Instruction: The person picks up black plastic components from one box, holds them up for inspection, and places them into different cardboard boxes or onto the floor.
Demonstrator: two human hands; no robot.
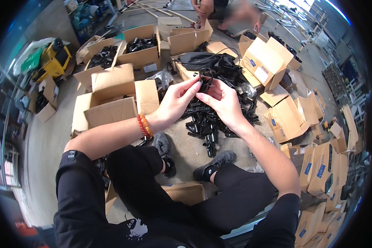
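Observation:
Between my two hands, above a heap of glossy black parts on the floor, is a small black plastic part with a rounded, ring-like top. It looks like a clamp, though its exact kind is unclear. My left hand pinches its left side with thumb and fingers. From the right, my right hand grips the same part, thumb pointing toward the left thumb. The fingers partly cover its lower end. Similar black pieces lie loose below, a few reaching toward my right shoe.
An open cardboard box stands at left. Boxes filled with black parts are behind it. A black bag lies beyond the heap. Open cartons and stacked boxes line the right. Another person sits at the far side.

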